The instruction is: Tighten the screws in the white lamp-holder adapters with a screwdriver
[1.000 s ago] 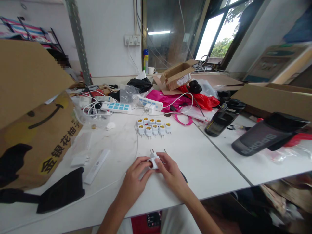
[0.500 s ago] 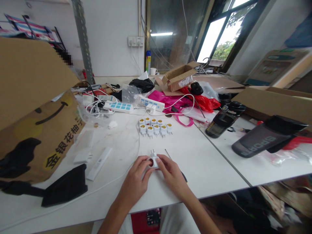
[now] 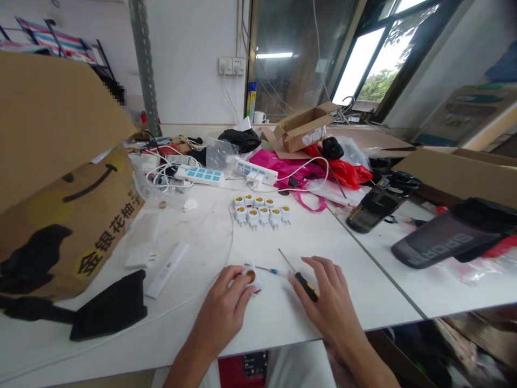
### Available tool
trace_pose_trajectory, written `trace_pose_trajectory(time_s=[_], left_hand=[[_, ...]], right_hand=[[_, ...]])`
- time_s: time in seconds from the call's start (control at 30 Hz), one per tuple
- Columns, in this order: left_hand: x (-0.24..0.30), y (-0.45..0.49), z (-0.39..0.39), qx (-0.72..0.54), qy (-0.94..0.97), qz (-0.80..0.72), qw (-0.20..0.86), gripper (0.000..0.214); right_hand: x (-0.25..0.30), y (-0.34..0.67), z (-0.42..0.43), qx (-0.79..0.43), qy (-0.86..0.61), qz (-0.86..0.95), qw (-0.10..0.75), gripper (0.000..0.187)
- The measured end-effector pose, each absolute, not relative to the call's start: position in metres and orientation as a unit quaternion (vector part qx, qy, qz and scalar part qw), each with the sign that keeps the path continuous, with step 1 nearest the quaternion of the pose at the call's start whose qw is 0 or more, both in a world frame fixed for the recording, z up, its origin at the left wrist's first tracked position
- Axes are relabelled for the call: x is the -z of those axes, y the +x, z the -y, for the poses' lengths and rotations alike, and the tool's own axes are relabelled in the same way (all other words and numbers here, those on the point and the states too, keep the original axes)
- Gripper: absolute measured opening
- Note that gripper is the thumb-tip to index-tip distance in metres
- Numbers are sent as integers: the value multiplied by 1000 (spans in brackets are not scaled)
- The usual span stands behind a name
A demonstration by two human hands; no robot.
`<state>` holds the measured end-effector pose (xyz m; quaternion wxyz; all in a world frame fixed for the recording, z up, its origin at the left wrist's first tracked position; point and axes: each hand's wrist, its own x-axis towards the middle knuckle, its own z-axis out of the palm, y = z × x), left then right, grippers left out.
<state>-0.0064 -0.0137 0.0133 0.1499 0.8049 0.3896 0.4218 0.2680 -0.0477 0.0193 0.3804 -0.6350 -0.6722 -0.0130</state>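
My left hand grips a white plug-in lamp socket close to the table surface, its round brownish opening facing up. Spread fingers and thumb of my right hand straddle the black-and-yellow handle of a screwdriver lying on the table; whether they touch it I cannot tell. A thinner screwdriver with a blue and clear handle lies between my hands, its shaft pointing towards the socket. Beyond them, several similar white lamp sockets with yellowish insides stand grouped in two rows.
Power strips and tangled cords lie at the back. A cardboard box sits behind a pink bag. To the left are a white bar, a black object and a large carton. Dark bottles lie right.
My right hand has let go of the lamp socket and moved right to the yellow-handled screwdriver. The left hand keeps the socket, now lower and tilted. The thin screwdriver has come into view.
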Motion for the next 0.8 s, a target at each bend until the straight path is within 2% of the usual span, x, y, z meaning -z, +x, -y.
trace_pose_trajectory(time_s=[0.07,0.17,0.3,0.43,0.6,0.8], left_hand=[[-14,-7,14,-412,812,-383,155,14],[-14,-6,13,-412,817,-367,169,17],[-13,-7,11,-421,798,-372,218,27],[-12,-10,7,-408,771,-402,279,37],[-10,-12,-1,-391,766,-395,323,39],[-7,-12,-3,-402,768,-368,338,37]], right_hand=[[-15,284,48,-41,-653,678,336,40],[-10,293,48,-113,-648,685,313,26],[-22,286,51,-149,-643,644,387,28],[-61,276,58,-221,-607,625,439,23],[-105,270,58,-234,-566,687,392,20],[-118,255,52,-195,-533,729,381,16]])
